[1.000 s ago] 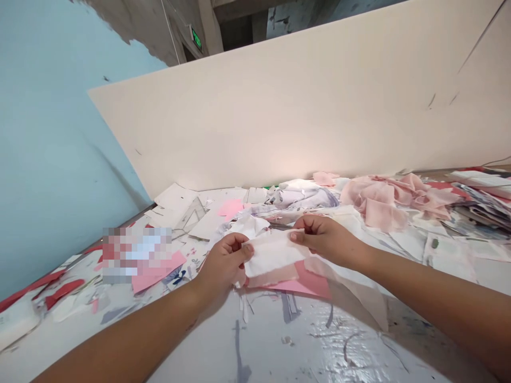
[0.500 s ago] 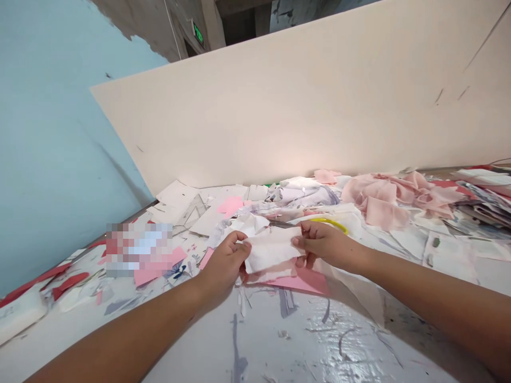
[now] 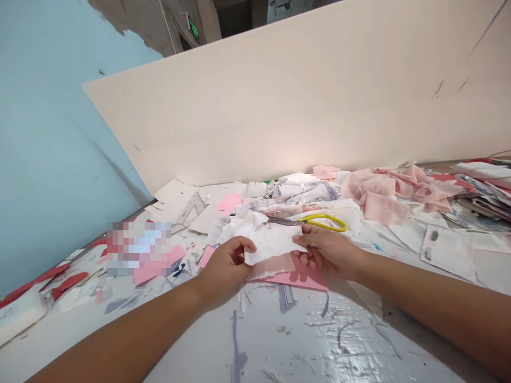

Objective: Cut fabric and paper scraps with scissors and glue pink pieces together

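A small white piece of fabric [image 3: 275, 244] with a ragged lower edge is stretched between my hands, just above the table. My left hand [image 3: 229, 260] has its fingers curled at the left edge of the fabric. At the right edge my right hand [image 3: 325, 247] pinches the fabric between thumb and fingers, its other fingertips curled below. Under the fabric lie a paler pink piece [image 3: 279, 265] and a brighter pink sheet [image 3: 309, 279]. Scissors with yellow handles [image 3: 325, 217] rest just behind my right hand, their dark blades pointing left.
Crumpled pink cloth [image 3: 399, 191] and lilac-white scraps [image 3: 307, 191] are heaped along a pale board [image 3: 279, 106] at the back. Folded pieces [image 3: 487, 197] are stacked at far right. Red scraps [image 3: 67, 284] lie left, and thread bits litter the white tabletop [image 3: 191, 346].
My right hand has lowered slightly and more of the yellow scissor handles shows. The white fabric has shifted a little, and my left thumb and fingers have changed position at its edge.
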A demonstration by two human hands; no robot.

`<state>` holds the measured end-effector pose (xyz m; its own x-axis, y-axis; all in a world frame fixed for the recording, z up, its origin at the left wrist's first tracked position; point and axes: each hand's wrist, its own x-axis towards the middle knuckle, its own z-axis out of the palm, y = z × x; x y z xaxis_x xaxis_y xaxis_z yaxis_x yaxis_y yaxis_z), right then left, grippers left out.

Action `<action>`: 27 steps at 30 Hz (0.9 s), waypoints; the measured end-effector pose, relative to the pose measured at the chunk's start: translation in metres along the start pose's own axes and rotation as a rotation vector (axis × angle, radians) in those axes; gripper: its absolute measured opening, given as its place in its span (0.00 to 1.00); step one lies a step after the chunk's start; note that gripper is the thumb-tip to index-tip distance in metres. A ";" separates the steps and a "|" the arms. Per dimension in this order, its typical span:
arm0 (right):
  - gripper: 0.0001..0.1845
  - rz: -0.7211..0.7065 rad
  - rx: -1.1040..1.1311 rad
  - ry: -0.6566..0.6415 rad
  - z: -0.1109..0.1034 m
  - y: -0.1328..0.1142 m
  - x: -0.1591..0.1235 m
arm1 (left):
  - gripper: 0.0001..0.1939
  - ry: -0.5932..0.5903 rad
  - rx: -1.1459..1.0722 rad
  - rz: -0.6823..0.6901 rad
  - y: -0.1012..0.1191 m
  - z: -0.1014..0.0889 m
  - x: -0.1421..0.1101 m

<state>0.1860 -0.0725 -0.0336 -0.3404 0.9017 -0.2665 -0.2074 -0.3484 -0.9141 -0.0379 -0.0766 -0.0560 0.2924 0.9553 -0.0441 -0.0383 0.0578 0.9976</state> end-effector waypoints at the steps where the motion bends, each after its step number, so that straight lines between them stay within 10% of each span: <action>1: 0.10 0.005 0.005 -0.002 0.001 0.000 0.000 | 0.16 0.006 -0.009 -0.002 0.000 0.000 0.000; 27: 0.16 -0.330 -0.150 0.009 0.012 0.026 -0.005 | 0.17 0.256 -0.059 0.113 0.012 -0.003 0.005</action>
<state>0.1716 -0.0893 -0.0529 -0.2697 0.9618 0.0481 -0.1673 0.0024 -0.9859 -0.0393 -0.0706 -0.0444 0.0331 0.9983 0.0474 -0.1147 -0.0434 0.9924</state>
